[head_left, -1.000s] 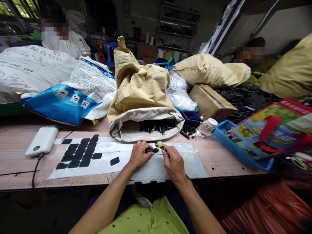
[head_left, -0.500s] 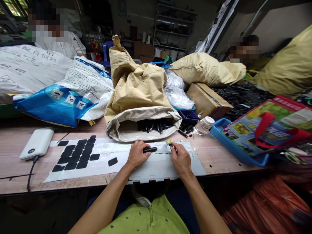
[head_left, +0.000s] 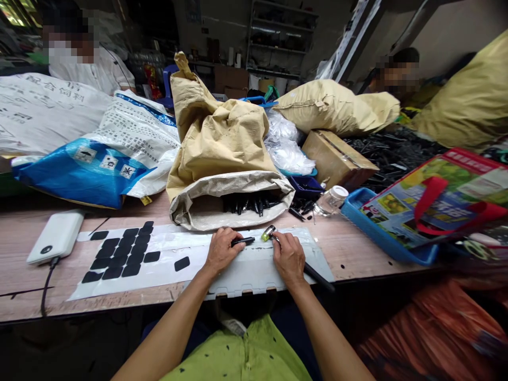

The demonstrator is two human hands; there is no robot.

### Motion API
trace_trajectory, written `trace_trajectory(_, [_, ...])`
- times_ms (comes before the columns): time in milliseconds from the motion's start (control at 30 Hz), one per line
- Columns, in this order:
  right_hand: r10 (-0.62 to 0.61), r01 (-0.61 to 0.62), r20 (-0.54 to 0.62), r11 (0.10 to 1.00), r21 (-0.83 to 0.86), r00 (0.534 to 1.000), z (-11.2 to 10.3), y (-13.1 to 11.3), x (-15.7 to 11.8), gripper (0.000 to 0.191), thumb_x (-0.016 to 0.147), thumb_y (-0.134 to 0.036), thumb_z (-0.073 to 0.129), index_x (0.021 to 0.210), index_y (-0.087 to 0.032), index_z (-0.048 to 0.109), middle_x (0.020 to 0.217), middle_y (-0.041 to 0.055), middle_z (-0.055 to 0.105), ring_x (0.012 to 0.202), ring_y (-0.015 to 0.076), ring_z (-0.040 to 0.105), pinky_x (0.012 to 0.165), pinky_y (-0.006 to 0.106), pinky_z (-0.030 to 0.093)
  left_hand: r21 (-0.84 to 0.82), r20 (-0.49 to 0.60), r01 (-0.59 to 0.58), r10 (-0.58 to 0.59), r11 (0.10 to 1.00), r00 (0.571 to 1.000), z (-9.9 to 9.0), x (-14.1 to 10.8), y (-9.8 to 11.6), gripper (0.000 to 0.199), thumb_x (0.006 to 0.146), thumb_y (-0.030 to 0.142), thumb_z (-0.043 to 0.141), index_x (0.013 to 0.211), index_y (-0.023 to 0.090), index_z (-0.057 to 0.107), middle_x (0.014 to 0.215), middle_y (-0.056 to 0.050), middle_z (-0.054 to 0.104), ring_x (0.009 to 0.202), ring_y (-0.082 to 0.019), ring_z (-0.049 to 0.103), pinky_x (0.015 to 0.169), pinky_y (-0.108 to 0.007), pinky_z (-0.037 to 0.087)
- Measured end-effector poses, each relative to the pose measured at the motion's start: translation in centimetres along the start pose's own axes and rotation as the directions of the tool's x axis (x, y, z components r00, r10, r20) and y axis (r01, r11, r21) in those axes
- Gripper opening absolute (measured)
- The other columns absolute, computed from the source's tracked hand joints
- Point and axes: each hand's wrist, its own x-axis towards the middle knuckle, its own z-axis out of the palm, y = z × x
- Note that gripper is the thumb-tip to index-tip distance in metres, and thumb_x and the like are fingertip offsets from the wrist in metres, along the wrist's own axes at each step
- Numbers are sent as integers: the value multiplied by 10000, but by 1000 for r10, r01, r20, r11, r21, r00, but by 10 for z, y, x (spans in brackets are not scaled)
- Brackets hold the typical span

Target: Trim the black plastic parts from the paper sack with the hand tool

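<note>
Head view, looking down at a pale table [head_left: 361, 251] with two bare hands near the front edge. Left hand [head_left: 222, 250] with fingers curled snug around one end of a small black tube [head_left: 243, 241]. Black tube lying sideways over a grey board [head_left: 246, 270], with the free end toward the right. Cannot tell if touching the board. Right hand [head_left: 289, 257] with fingers pinched tight around the thin neck of a small hammer [head_left: 268, 233]. Shiny hammer head with a yellow-green end, tipped over, near the tube's free end, with a little gap between. Long black handle poking out past the right side of the wrist.

To the left, a white sheet [head_left: 159, 276] with black pads [head_left: 134, 258], most in close rows, one off alone nearest the left hand. Farther left, a white box [head_left: 55, 238] with a dark cord [head_left: 46, 288]. Just behind the hands, a big tan sack [head_left: 226, 137] with its mouth wide open toward the front, and lots of black pieces [head_left: 256, 205] inside. Next to the sack, on the left, a white and blue sack [head_left: 119, 153]. On the right, a clear jar [head_left: 330, 201] with a white lid, then a blue tray [head_left: 355, 209] with a bright bag [head_left: 400, 211] in it. Far back, two other people, one on each side.
</note>
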Motion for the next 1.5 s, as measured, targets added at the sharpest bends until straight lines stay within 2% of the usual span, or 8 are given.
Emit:
trace_trajectory(233, [4, -3, 22, 998, -59, 1000, 0, -3, 1, 224, 940, -173, 571, 1140, -220, 660, 984, 52, 634, 921, 221, 509, 803, 331, 360, -204, 51, -66, 77, 977, 996, -19, -24, 27, 230, 968, 375, 562, 1059, 227, 712, 1000, -40, 674, 964, -225, 576, 865, -344, 418])
trace_trajectory(367, [11, -9, 31, 998, -69, 999, 0, -4, 2, 226, 937, -173, 579, 1146, -220, 650, 999, 49, 633, 936, 220, 507, 810, 329, 355, -394, 444, 15, 176, 919, 878, -25, -78, 56, 231, 970, 399, 559, 1042, 239, 708, 919, 4, 712, 835, -175, 622, 753, -269, 433])
trace_trajectory(567, [6, -3, 33, 997, -72, 999, 0, -3, 2, 230, 934, -179, 574, 1151, -211, 641, 1001, 58, 629, 935, 224, 504, 804, 332, 355, -4, 580, 260, -209, 966, 787, 34, -141, 37, 219, 912, 359, 560, 1027, 241, 703, 984, -57, 741, 948, -249, 669, 807, -324, 458])
trace_trajectory(833, [-7, 9, 22, 996, -91, 1000, 2, -3, 1, 231, 938, -196, 563, 1157, -210, 636, 992, 69, 626, 921, 234, 492, 789, 337, 339, -97, 692, 197, -76, 976, 718, 11, -106, 65, 292, 866, 468, 604, 953, 228, 745, 828, -49, 742, 768, -233, 673, 669, -309, 457])
trace_trajectory(967, [-10, 12, 30, 995, -98, 1000, 2, -2, 1, 228, 944, -195, 553, 1156, -205, 637, 993, 73, 625, 928, 237, 493, 792, 334, 340, -187, 279, 170, -113, 968, 954, -29, -17, 71, 332, 920, 426, 524, 878, 186, 750, 786, -49, 731, 726, -194, 639, 638, -280, 437])
trace_trajectory(1100, [-8, 10, 28, 996, -85, 1000, 2, -2, 1, 220, 946, -190, 549, 1148, -204, 635, 995, 71, 627, 929, 236, 496, 806, 332, 349, 72, -211, 439, -416, 896, 884, -48, 72, 39, 280, 901, 354, 562, 965, 166, 759, 981, -155, 759, 910, -282, 696, 770, -351, 493])
trace_trajectory(1333, [6, -4, 39, 999, -54, 999, 0, -3, 2, 224, 943, -183, 542, 1146, -212, 632, 1001, 71, 629, 947, 238, 503, 810, 328, 357, 169, -192, 598, -569, 783, 800, -50, 107, 16, 245, 799, 334, 697, 925, 131, 750, 981, -239, 744, 975, -384, 705, 776, -427, 511])
trace_trajectory(1500, [15, -12, 42, 998, -61, 999, -1, -5, 2, 219, 942, -187, 541, 1139, -211, 634, 994, 72, 628, 943, 241, 502, 817, 334, 358, 102, -204, 402, -376, 910, 904, -48, 58, 22, 180, 840, 364, 681, 957, 229, 704, 932, -68, 753, 883, -257, 688, 742, -329, 469])
